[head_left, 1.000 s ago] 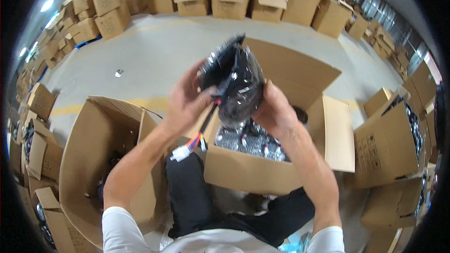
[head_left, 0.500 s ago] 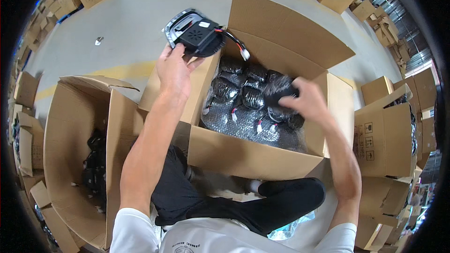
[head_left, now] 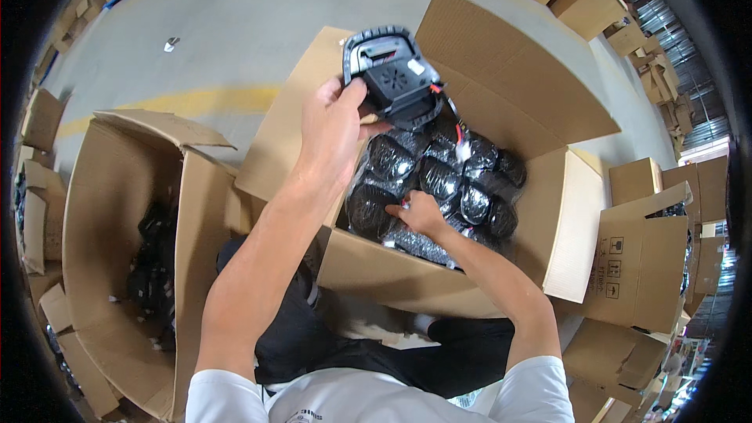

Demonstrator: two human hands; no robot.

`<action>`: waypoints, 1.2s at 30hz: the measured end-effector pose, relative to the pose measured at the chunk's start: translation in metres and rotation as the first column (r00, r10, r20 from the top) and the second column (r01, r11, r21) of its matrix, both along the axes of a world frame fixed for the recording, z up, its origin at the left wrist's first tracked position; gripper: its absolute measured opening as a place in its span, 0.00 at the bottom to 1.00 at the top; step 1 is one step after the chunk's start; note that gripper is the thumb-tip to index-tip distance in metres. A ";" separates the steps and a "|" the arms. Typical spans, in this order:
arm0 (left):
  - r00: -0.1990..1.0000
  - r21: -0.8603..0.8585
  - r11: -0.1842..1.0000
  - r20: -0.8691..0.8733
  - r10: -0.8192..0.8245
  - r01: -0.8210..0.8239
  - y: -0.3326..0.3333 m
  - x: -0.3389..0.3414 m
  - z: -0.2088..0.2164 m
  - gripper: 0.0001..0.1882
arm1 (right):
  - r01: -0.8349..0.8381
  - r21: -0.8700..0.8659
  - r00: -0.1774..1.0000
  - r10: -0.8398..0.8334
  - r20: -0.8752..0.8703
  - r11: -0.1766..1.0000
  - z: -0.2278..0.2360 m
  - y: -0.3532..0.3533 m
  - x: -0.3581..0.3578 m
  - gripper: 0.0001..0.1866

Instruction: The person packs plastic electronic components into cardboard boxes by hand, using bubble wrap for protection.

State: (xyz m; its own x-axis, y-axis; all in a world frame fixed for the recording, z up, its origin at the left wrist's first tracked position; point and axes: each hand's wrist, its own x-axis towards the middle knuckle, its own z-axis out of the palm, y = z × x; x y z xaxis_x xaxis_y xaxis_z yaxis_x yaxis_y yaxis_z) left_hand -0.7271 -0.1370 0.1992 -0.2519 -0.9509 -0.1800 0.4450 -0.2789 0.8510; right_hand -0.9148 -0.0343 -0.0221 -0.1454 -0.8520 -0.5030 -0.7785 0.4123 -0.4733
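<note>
Far to the left of both hands stands a tall open carton (head_left: 117, 251) with dark units lying in its bottom. The left hand (head_left: 333, 129) is closed in a firm grip on a black module with a grey handle loop (head_left: 389, 70), fingers wrapped round its near edge, holding it up above the far-left corner of the middle box (head_left: 392, 270). Red and white leads (head_left: 454, 125) trail from the module's right side (they hang close over the packed goods below), so it is best carried clear with the wires kept off the box flap to avoid a snag. Below and to the right of that grip, the right hand (head_left: 419, 215) lies curled, palm down, on the black bagged units (head_left: 439, 184) inside the box, fingertips pressing into the plastic; whether it has pinched a bag I cannot tell. A clean pick there wants one bag gathered alone, not its neighbour.
</note>
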 end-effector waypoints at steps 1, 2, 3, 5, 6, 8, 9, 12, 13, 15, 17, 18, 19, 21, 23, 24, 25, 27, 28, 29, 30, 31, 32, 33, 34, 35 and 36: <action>1.000 0.027 1.000 0.015 0.011 -0.012 0.000 0.000 -0.005 0.14 | -0.129 -0.177 0.976 0.094 -0.195 0.976 0.012 0.000 0.001 0.29; 1.000 0.023 1.000 0.019 0.020 -0.021 0.000 0.001 -0.006 0.14 | -0.070 -0.210 0.985 0.033 -0.172 0.975 0.034 -0.001 -0.003 0.26; 0.999 0.030 0.999 0.029 0.039 -0.040 0.001 0.004 -0.009 0.14 | -0.012 -0.227 0.985 -0.027 -0.170 0.974 0.054 -0.003 -0.013 0.24; 0.996 -0.010 0.998 0.067 0.066 -0.065 0.008 -0.009 -0.011 0.15 | 0.061 -0.637 0.971 -0.193 -0.140 0.768 0.066 -0.004 -0.072 0.19; 0.996 -0.009 0.998 0.062 0.063 -0.063 0.010 -0.011 -0.012 0.15 | 0.350 -0.542 0.931 -0.346 0.113 0.764 0.093 -0.013 -0.094 0.20; 0.931 -0.269 0.962 0.336 0.146 -0.054 0.015 -0.015 -0.018 0.15 | 0.510 -0.619 0.859 -0.320 0.399 0.597 0.160 -0.021 -0.092 0.23; 0.914 -0.389 0.920 0.351 0.205 -0.057 0.020 -0.022 -0.022 0.14 | 0.493 -0.616 0.863 -0.260 0.432 0.615 0.189 -0.019 -0.082 0.22; 0.959 -0.497 0.859 0.282 0.027 0.122 0.047 -0.043 -0.027 0.20 | 0.278 -0.577 0.840 0.096 0.533 0.768 0.237 -0.013 -0.016 0.26; 0.958 -0.641 0.748 0.285 0.022 0.173 0.057 -0.049 -0.029 0.25 | 0.177 -0.638 0.921 0.103 0.377 0.749 0.241 -0.009 -0.013 0.25; 0.950 -0.568 0.772 0.277 -0.147 0.285 0.068 -0.056 -0.031 0.28 | 0.170 -0.634 0.981 -0.066 0.185 0.754 0.244 -0.004 -0.020 0.24; 0.856 -0.397 0.760 0.192 -0.479 0.514 0.065 -0.062 -0.043 0.27 | 0.249 -0.584 0.961 -0.120 0.251 0.773 0.231 0.003 -0.039 0.22; 0.869 -0.440 0.749 0.245 -0.430 0.495 0.067 -0.064 -0.043 0.23 | 0.190 -0.547 0.977 -0.103 0.186 0.815 0.222 0.010 -0.051 0.22; 0.877 -0.459 0.756 0.349 -0.330 0.467 0.065 -0.063 -0.037 0.22 | 0.064 -0.397 0.998 -0.063 0.016 0.916 0.205 0.018 -0.065 0.22; 0.879 -0.457 0.784 0.418 -0.228 0.421 0.060 -0.064 -0.032 0.20 | -0.028 -0.072 0.987 0.017 -0.157 0.997 0.170 0.030 -0.077 0.25; 0.879 -0.396 0.820 0.409 -0.246 0.414 0.056 -0.062 -0.025 0.19 | 0.176 0.004 0.984 -0.176 -0.021 0.984 0.106 0.049 -0.080 0.28; 0.880 -0.398 0.819 0.407 -0.246 0.413 0.057 -0.063 -0.023 0.19 | 0.365 -0.032 0.924 -0.358 0.134 0.930 0.063 0.060 -0.083 0.30; 0.872 -0.382 0.826 0.426 -0.240 0.414 0.056 -0.060 -0.026 0.20 | 0.388 0.310 0.500 -0.481 0.720 0.868 0.048 0.058 -0.078 0.33; 0.864 -0.371 0.825 0.438 -0.250 0.427 0.056 -0.061 -0.030 0.20 | 0.476 0.480 0.228 -0.630 0.742 0.737 -0.011 0.076 -0.087 0.34; 0.868 -0.418 0.818 0.462 -0.183 0.395 0.058 -0.056 -0.029 0.19 | 0.440 0.537 0.147 -0.648 0.747 0.719 -0.028 0.080 -0.090 0.35; 0.839 -0.435 0.807 0.528 -0.131 0.399 0.058 -0.042 -0.032 0.19 | 0.288 0.533 0.211 -0.596 0.775 0.796 -0.014 0.071 -0.071 0.33; 0.809 -0.458 0.790 0.582 -0.079 0.407 0.058 -0.036 -0.031 0.18 | 0.276 0.481 0.391 -0.554 0.735 0.832 -0.005 0.068 -0.066 0.30; 0.796 -0.531 0.742 0.605 -0.008 0.410 0.059 -0.030 -0.029 0.19 | 0.239 0.390 0.657 -0.444 0.609 0.889 -0.001 0.064 -0.061 0.26; 0.794 -0.568 0.698 0.608 -0.001 0.436 0.059 -0.033 -0.028 0.19 | 0.136 0.190 0.698 -0.231 0.678 0.972 0.001 0.070 -0.062 0.17; 0.821 -0.606 0.715 0.565 0.080 0.348 0.068 -0.046 -0.033 0.16 | 0.071 0.106 0.788 -0.121 0.603 0.992 -0.005 0.079 -0.074 0.19; 0.832 -0.597 0.731 0.551 0.073 0.331 0.068 -0.059 -0.034 0.12 | -0.134 -0.123 0.903 0.172 0.394 0.983 -0.004 0.081 -0.079 0.21; 0.826 -0.565 0.756 0.561 0.057 0.331 0.077 -0.068 -0.031 0.11 | -0.210 -0.232 0.927 0.269 0.260 0.950 -0.004 0.090 -0.085 0.22; 0.836 -0.536 0.783 0.548 0.037 0.316 0.078 -0.075 -0.036 0.10 | -0.211 -0.140 0.961 0.232 0.153 0.967 0.007 0.088 -0.074 0.19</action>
